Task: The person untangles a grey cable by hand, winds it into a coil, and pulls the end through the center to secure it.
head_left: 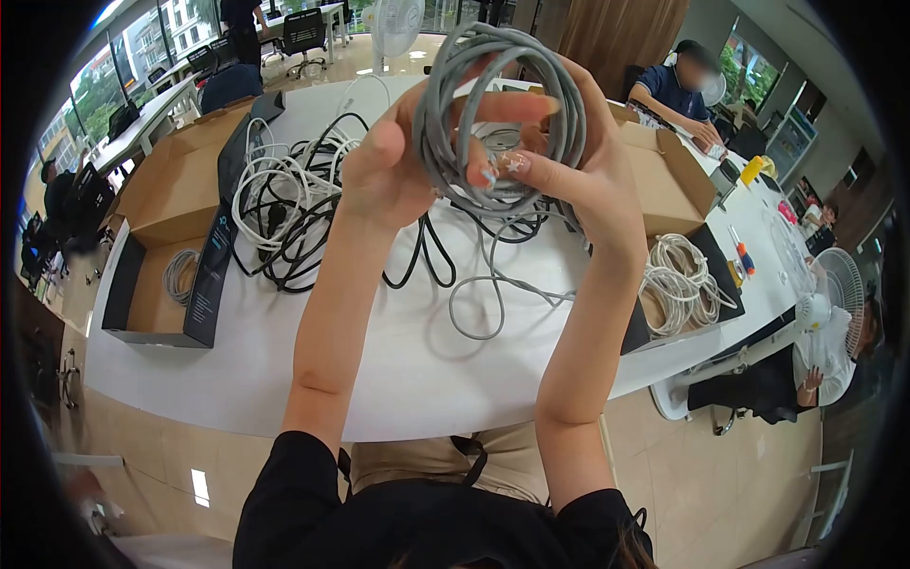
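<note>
Head view: grey cable coil point(435, 133) stands ring-upright between right hand point(387, 163) and left hand point(607, 180), opening toward camera. Both clamp its sides, fingers through the ring; neither clearly nearer.

From my remote view, I see the left hand point(387, 163) and right hand point(599, 171) holding a gray coil point(438, 123) between them above the white table point(417, 356). Beyond the forearms, I make out tangled black and white cables point(284, 204). The open box point(152, 322) at left holds a smaller gray coil point(180, 277); the box point(706, 322) at right holds bundled white cable point(681, 284), with a screwdriver point(746, 256) nearby.
</note>
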Available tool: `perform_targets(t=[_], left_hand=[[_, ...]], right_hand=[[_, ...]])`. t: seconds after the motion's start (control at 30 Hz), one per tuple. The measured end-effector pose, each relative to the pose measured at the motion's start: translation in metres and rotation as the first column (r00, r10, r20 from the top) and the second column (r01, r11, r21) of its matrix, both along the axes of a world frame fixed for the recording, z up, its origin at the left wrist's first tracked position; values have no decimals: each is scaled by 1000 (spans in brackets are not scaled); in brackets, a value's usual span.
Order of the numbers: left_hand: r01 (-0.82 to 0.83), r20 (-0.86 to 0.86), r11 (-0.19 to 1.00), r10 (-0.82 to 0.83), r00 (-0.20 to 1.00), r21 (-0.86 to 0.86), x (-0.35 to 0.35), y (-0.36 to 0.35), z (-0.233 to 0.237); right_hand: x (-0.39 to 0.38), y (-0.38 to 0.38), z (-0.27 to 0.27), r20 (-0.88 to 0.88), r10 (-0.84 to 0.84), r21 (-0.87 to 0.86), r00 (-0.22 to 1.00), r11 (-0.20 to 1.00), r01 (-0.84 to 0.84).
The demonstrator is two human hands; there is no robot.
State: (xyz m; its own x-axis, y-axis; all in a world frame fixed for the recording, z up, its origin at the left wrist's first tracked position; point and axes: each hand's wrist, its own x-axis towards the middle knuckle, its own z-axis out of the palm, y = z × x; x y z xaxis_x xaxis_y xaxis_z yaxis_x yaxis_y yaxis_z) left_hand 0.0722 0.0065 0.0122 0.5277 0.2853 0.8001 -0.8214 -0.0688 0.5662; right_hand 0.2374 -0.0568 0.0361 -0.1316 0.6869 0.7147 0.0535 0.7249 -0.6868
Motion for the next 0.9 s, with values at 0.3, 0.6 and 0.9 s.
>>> perform_targets(t=[0.3, 0.6, 0.9], left_hand=[[-101, -507, 995, 86, 857, -2, 8, -18, 8], [-463, -562, 878, 447, 696, 124, -11, -31, 29], [-361, -314, 929, 367, 876, 81, -56, -29, 27]], right_hand=[[16, 1, -3, 212, -216, 97, 953, 975, 199], [10, -12, 2, 253, -169, -38, 953, 982, 185], [58, 0, -14, 239, 510, -314, 827, 846, -431]])
